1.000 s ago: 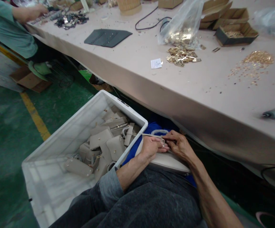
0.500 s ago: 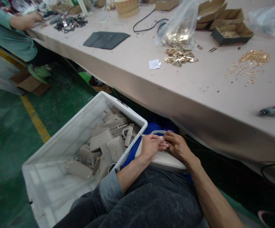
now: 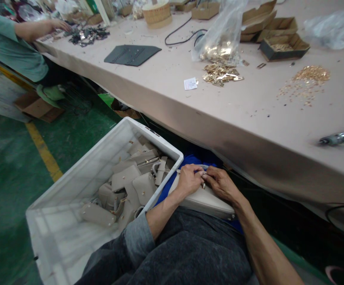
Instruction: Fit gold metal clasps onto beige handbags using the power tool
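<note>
A beige handbag (image 3: 203, 202) lies on my lap, below the table's front edge. My left hand (image 3: 189, 180) and my right hand (image 3: 221, 185) meet on its top edge. The fingers of both are curled and pinched together around a small metal fitting at the bag's handle. The fitting itself is mostly hidden by my fingers. A blue cloth (image 3: 190, 160) shows beneath the bag.
A white plastic crate (image 3: 106, 146) to my left holds several beige bag parts (image 3: 132, 180). On the pink table (image 3: 249, 114) lie gold fittings (image 3: 219, 73), a plastic bag (image 3: 224, 33), cardboard boxes (image 3: 281, 43), a dark panel (image 3: 132, 54) and a tool (image 3: 340, 138). Another person (image 3: 14, 43) works at the far left.
My hands have closed in tighter over the bag's top and shifted slightly up. The view has tilted a little.
</note>
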A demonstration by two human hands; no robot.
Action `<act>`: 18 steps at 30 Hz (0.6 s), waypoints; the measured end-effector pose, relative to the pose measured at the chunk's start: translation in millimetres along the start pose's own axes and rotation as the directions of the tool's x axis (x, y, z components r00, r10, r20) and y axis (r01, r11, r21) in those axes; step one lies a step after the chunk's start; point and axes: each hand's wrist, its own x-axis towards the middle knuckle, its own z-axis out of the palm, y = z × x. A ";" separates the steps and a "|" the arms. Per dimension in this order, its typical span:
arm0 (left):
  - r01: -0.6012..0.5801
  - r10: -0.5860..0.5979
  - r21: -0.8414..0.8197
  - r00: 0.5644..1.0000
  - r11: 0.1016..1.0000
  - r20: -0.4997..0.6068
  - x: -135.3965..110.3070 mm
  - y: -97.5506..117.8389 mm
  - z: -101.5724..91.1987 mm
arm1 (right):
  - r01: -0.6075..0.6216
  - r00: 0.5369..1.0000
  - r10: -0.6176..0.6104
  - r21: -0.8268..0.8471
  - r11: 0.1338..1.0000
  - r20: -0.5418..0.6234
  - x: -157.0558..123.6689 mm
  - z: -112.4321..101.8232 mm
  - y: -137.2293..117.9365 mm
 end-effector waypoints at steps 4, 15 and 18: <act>0.046 -0.046 0.003 0.999 0.999 0.028 5.2 0.5 4.1 | -0.062 0.998 0.062 0.053 0.997 0.013 -3.5 -2.0 1.5; 0.249 -0.238 -0.173 0.968 0.953 0.082 6.2 -2.9 13.0 | -0.297 0.954 0.299 0.255 0.920 0.032 0.1 0.0 -0.3; 0.296 -0.282 -0.244 0.955 0.923 0.094 8.8 -6.6 17.6 | -0.221 0.975 0.222 0.241 0.945 0.020 -1.2 -1.3 0.9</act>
